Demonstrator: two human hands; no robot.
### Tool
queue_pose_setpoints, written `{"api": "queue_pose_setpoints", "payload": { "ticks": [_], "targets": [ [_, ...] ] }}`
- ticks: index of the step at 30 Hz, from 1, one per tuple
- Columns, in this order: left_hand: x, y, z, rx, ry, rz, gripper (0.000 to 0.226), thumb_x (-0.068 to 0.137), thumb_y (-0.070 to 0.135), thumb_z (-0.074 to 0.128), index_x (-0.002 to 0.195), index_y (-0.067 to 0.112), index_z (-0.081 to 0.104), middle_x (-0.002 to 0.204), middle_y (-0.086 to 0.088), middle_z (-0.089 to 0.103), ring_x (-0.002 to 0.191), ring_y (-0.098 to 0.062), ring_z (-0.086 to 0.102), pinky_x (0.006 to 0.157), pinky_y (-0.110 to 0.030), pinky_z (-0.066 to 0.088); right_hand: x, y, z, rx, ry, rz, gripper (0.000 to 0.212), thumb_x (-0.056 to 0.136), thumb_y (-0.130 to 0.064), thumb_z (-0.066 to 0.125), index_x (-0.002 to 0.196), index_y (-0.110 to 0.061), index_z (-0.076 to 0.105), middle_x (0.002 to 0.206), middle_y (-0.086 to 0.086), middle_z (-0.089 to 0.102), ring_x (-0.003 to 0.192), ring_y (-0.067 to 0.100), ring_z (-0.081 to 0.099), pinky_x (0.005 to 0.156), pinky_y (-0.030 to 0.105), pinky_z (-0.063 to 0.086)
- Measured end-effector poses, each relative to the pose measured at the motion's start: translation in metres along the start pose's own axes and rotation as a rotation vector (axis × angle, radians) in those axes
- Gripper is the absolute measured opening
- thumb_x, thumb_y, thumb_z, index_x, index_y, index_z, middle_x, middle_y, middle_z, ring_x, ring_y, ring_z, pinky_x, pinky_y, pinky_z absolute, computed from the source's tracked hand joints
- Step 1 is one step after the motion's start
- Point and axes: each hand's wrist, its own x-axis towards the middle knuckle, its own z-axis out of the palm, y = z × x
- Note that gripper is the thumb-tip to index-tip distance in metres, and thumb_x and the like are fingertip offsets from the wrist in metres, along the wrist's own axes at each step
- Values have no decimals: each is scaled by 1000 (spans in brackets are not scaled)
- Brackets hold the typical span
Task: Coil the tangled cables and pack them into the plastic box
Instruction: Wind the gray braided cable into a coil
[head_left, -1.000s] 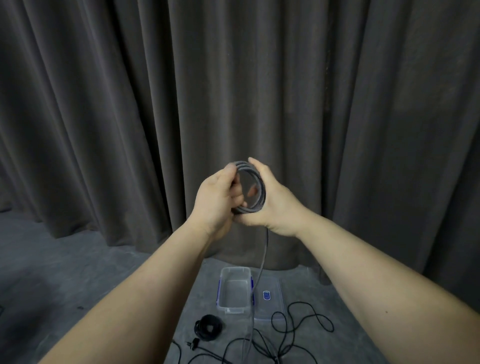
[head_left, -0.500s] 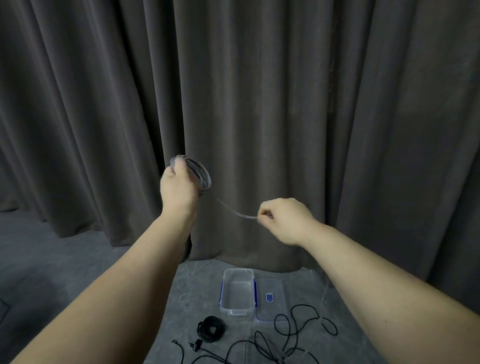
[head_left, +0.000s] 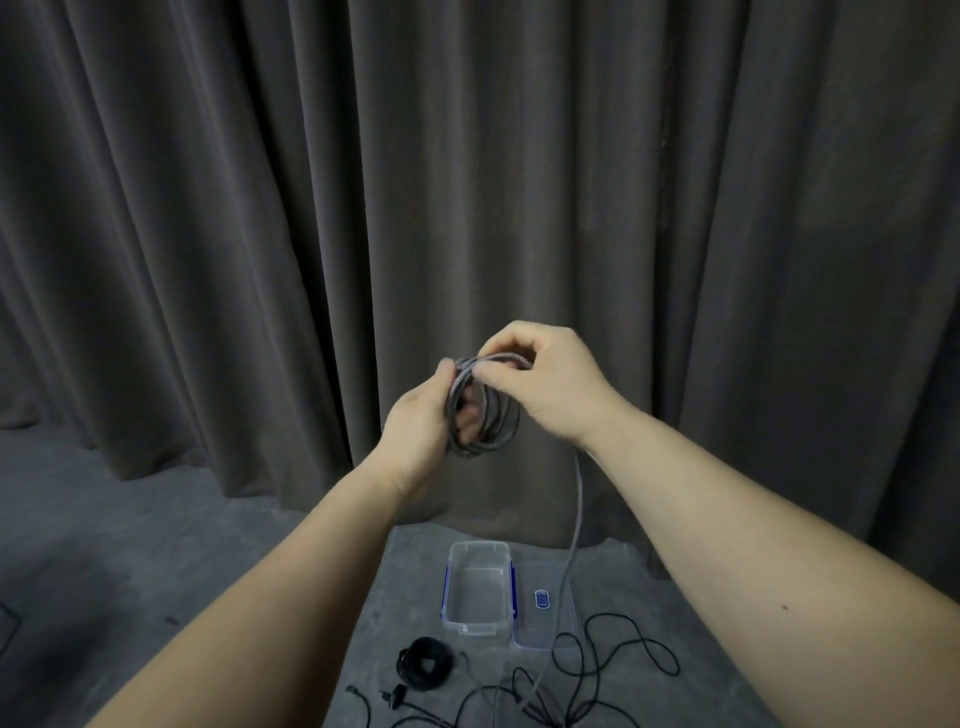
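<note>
Curtain (head_left: 260, 208): heavy dark cloth in deep folds, down to a rough grey floor (head_left: 130, 545).
Plastic box (head_left: 478, 623): clear, rigid, shallow, blue clips; open and nothing inside, on the floor below the hands, lid (head_left: 543, 603) beside it.
Loose cable (head_left: 623, 644): thin, black, limp, sprawled in tangles by the lid.
Black coil (head_left: 423, 665): already wound, lying near the box.
Grey cable (head_left: 480, 410): likely braided, light, springy; loops would fan open if freed, so hold across all turns.
Left hand (head_left: 421, 431): curled round the coil's loops.
Right hand (head_left: 545, 384): pinches the top turn; the tail hangs to the floor.
</note>
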Motion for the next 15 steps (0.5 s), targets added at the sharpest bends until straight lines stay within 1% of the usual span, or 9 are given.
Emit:
{"api": "queue_pose_setpoints", "payload": {
  "ticks": [1, 3, 5, 7, 9, 10, 11, 13, 15],
  "targets": [
    [-3, 2, 4, 7, -9, 16, 42, 104, 36, 37, 75, 14, 59, 59, 4, 45, 51, -9, 36, 53, -25, 31, 0, 3, 0, 46, 60, 16, 7, 80, -8, 74, 81, -13, 69, 77, 3, 66, 72, 8, 57, 67, 15, 44],
    [-10, 5, 10, 62, -54, 86, 44, 104, 36, 35, 69, 19, 55, 58, 6, 35, 50, -6, 30, 49, -22, 27, -2, 8, 1, 84, 123, 19, 6, 80, -9, 75, 81, -12, 70, 80, 12, 68, 72, 9, 57, 67, 17, 44],
    [-15, 6, 13, 107, -65, 144, 41, 104, 33, 37, 66, 21, 49, 58, 7, 28, 49, -6, 24, 47, -22, 23, -4, 14, 1, 62, 160, -3, 6, 82, -11, 74, 86, -15, 74, 88, 9, 66, 74, 1, 58, 72, 11, 44],
    [-17, 6, 15, 155, -42, 187, 41, 103, 30, 41, 63, 21, 43, 54, 10, 29, 47, -6, 24, 46, -23, 22, -6, 19, 1, 10, 203, -25, 13, 89, -12, 66, 98, -14, 75, 97, 4, 63, 83, -3, 59, 80, 6, 41],
    [-19, 6, 19, 206, -30, 232, 39, 102, 26, 43, 64, 18, 39, 50, 13, 33, 45, -6, 28, 45, -23, 26, -9, 22, 2, 9, 194, -5, 21, 97, -15, 54, 109, -14, 72, 106, 2, 64, 95, 0, 59, 88, 7, 40],
    [-20, 7, 22, 216, -27, 251, 39, 102, 24, 44, 65, 17, 39, 49, 14, 34, 44, -5, 30, 45, -21, 29, -11, 23, 4, 47, 172, 22, 25, 100, -18, 48, 112, -16, 69, 107, -1, 65, 96, 1, 60, 89, 10, 41],
    [-21, 7, 25, 212, -22, 270, 38, 102, 23, 44, 65, 16, 41, 48, 14, 35, 43, -3, 32, 46, -17, 32, -14, 24, 6, 104, 156, 54, 27, 102, -20, 42, 113, -18, 67, 105, -3, 66, 91, 0, 61, 87, 12, 44],
    [-22, 7, 29, 196, -12, 297, 35, 102, 24, 46, 68, 14, 47, 45, 14, 40, 42, -1, 37, 48, -12, 36, -17, 25, 9, 154, 169, 97, 29, 104, -24, 36, 105, -19, 65, 93, -3, 67, 74, 0, 61, 76, 14, 47],
    [-21, 3, 29, 216, -16, 329, 31, 95, 39, 50, 78, 14, 56, 46, 14, 44, 44, -2, 39, 50, -22, 35, -19, 27, 10, 59, 216, 78, 33, 104, -26, 35, 86, -15, 60, 76, -3, 60, 63, 1, 50, 65, 14, 41]
  ]
}}
